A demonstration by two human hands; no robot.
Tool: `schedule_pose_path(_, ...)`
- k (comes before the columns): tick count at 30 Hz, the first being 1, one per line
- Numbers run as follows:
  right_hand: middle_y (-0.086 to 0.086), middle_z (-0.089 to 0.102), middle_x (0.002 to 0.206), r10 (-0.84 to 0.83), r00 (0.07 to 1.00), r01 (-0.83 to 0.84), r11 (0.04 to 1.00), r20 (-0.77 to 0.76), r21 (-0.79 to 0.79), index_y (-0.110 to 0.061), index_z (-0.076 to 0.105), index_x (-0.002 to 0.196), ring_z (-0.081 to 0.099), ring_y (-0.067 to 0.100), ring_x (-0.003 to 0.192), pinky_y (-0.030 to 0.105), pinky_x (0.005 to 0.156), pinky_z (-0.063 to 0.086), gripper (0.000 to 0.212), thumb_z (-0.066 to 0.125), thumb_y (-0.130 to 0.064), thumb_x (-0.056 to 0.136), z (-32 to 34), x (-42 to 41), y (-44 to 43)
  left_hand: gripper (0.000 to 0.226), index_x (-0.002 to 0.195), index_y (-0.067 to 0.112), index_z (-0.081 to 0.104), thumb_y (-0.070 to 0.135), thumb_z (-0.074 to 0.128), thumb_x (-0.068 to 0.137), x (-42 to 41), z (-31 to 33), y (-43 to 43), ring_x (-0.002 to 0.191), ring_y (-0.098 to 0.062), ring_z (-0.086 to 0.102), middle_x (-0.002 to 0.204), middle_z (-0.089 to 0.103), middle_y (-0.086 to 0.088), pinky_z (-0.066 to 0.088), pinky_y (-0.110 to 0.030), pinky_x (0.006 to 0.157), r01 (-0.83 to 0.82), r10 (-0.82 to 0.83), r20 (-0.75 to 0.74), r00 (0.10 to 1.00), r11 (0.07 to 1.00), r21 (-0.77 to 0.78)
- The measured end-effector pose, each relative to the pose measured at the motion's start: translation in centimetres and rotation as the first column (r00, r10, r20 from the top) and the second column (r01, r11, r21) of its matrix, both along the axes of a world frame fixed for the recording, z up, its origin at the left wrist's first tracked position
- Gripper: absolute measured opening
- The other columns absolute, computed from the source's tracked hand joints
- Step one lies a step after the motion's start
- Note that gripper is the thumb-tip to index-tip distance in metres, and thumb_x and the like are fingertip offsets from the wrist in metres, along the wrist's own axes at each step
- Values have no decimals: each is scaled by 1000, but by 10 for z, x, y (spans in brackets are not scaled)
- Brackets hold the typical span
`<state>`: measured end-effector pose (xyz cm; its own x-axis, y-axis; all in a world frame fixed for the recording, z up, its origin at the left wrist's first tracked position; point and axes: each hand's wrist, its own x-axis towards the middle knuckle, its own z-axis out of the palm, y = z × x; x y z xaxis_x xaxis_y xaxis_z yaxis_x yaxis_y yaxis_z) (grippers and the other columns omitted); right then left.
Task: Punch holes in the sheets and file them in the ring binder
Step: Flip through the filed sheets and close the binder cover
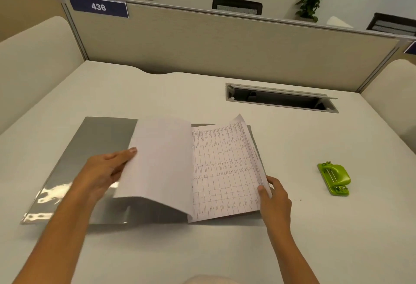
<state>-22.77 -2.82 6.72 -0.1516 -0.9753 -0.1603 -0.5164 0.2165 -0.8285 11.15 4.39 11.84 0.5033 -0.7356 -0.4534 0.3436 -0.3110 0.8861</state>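
Low centre-left, the left hand holds the free edge of a turned sheet, which arches blank side up. Low centre-right, the right hand pinches the printed sheet near its lower corner, thumb on top. Both sheets lie in the grey ring binder, open on the desk — filing seems in hand. The rings are hidden, so the next move calls for checking that the holes are seated. The green hole punch sits at mid-right, well apart; beyond it is a cable slot.
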Motion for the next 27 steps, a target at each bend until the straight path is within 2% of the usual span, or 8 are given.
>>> schedule_pose_path(4,10,59,124,6,1000,-6,1000,-4,11,-15,50,125,55,20,91,22,65,49,28,47,-16,97,-3,-2,-2,23,100,-2,68,12,69,82,32,-14,22,66,-14,72,91,74,-11,58,-20,59,-11,9,20,1000,994,105)
schedule_pose_path(8,11,59,124,9,1000,-9,1000,-1,24,-13,50,126,53,20,90,14,57,43,29,47,-14,97,-7,-2,-2,30,106,-5,64,13,70,82,40,-28,25,83,-25,67,107,68,-21,57,-26,65,-37,36,10,999,984,177)
schedule_pose_path(12,10,60,121,4,1000,-5,999,23,34,-14,51,126,54,21,89,14,56,42,29,47,-14,97,-8,-2,-3,37,111,-5,62,13,71,81,40,-36,23,84,-27,66,107,68,-21,58,-27,62,-61,62,4,998,978,198)
schedule_pose_path(14,10,61,120,4,999,-5,999,33,32,-15,51,125,56,21,90,15,57,43,28,47,-15,97,-8,-2,-3,39,114,-6,60,13,71,81,38,-37,23,85,-28,65,106,67,-20,60,-30,69,-67,69,-4,998,977,202)
schedule_pose_path(18,9,62,118,19,998,-20,1000,54,20,-16,52,125,58,22,91,17,60,47,29,48,-15,96,-2,-1,-2,32,111,-5,61,11,68,84,34,-36,24,89,-29,64,112,66,-21,48,-40,88,-54,56,-7,998,979,195)
schedule_pose_path(20,6,63,116,28,997,-29,1000,66,11,-16,54,124,58,22,92,23,66,50,28,49,-16,96,5,1,-2,21,103,-1,63,11,65,86,28,-32,23,87,-28,65,111,66,-21,51,-37,83,-12,11,5,1000,985,174)
schedule_pose_path(24,-6,63,101,72,986,-69,997,153,-21,-24,56,112,61,12,85,19,61,48,17,53,-22,95,21,12,0,15,99,9,56,4,63,87,10,-21,15,66,-15,68,96,66,-15,58,-22,59,8,-12,45,999,995,96)
schedule_pose_path(27,-15,63,95,136,973,-125,990,186,-70,-30,58,106,64,12,88,20,65,51,15,58,-27,92,34,26,3,26,106,11,53,-2,63,85,-8,-12,6,78,-19,66,100,66,-12,58,-20,63,83,-83,120,989,997,9)
